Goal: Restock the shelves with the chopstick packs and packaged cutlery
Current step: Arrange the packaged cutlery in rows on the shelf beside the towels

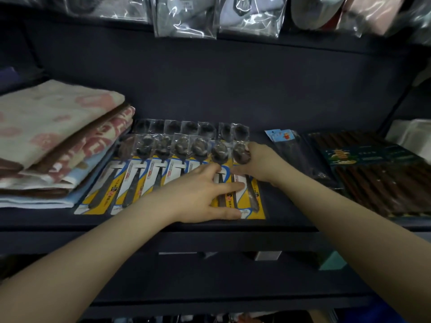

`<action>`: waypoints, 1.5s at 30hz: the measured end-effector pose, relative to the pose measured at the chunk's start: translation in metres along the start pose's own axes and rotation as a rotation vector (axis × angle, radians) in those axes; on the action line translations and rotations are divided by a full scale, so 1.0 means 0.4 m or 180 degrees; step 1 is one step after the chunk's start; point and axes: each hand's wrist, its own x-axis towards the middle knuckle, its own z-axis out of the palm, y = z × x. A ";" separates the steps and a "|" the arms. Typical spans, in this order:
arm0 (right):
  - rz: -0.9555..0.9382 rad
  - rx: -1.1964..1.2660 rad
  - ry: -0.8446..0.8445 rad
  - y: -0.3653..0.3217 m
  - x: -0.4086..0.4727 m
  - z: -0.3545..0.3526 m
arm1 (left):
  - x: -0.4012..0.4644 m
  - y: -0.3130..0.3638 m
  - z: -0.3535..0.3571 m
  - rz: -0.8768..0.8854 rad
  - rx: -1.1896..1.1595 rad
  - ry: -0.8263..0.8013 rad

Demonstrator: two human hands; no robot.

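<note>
Now the right hand (258, 163) pinches the bowl end of the rightmost spoon pack (247, 183) on the shelf (291, 213), while the left hand (205, 194) lies flat, fingers spread, across neighbouring packs; chopsticks (377, 173) lie rightward.

**Dim shelf, lots of fisheye**

My head view is pretty dark overall; the navy shelf (210, 89) swallows most detail. Light seems to come from above and behind me. I get bright glare on the plastic bags (186, 17) up top. Edges bend and smear, especially the right corner, and everything looks soft and slightly noisy.
</note>
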 end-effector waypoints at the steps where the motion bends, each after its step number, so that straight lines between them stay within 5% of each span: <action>1: -0.0053 -0.0077 0.0030 0.002 0.003 0.007 | 0.002 0.001 -0.001 -0.0041 -0.0029 0.0042; 7: -0.0388 -0.0152 -0.0113 0.050 0.001 -0.074 | 0.014 0.022 0.000 -0.0258 -0.0094 0.0226; 10: 0.0047 -0.0642 0.0204 0.150 0.025 -0.140 | 0.028 0.034 -0.006 -0.0261 -0.0001 0.0387; 14: 0.0457 -0.1006 -0.0235 0.226 0.023 -0.150 | 0.062 0.052 -0.026 -0.0265 -0.0051 0.1030; 23: 0.0292 -0.0213 0.0045 0.235 0.048 -0.139 | 0.140 0.095 -0.062 -0.0289 -0.0324 0.1520; 27: 0.0077 0.1330 -0.0055 0.212 0.031 -0.187 | 0.163 0.117 -0.088 -0.0260 -0.0188 0.1614; 29: -0.0301 0.1605 -0.0357 0.192 0.007 -0.231 | 0.174 0.129 -0.095 -0.0136 0.0444 0.1966; 33: -0.1218 0.0705 -0.1172 0.152 -0.031 -0.299 | 0.172 0.194 -0.097 -0.0023 0.1818 0.2538; 36: -0.1605 -0.0204 -0.1125 0.131 -0.031 -0.308 | 0.162 0.207 -0.100 0.0023 0.1977 0.2230; 39: -0.1807 -0.0647 -0.1032 0.136 -0.014 -0.308 | 0.152 0.209 -0.113 -0.0510 0.1516 0.1711; 42: -0.2040 -0.0689 -0.0861 0.141 0.007 -0.297 | 0.151 0.198 -0.093 -0.0998 0.0254 0.1454; 45: -0.2313 -0.1072 0.0085 0.139 0.034 -0.272 | 0.161 0.191 -0.070 -0.1255 -0.1326 0.1541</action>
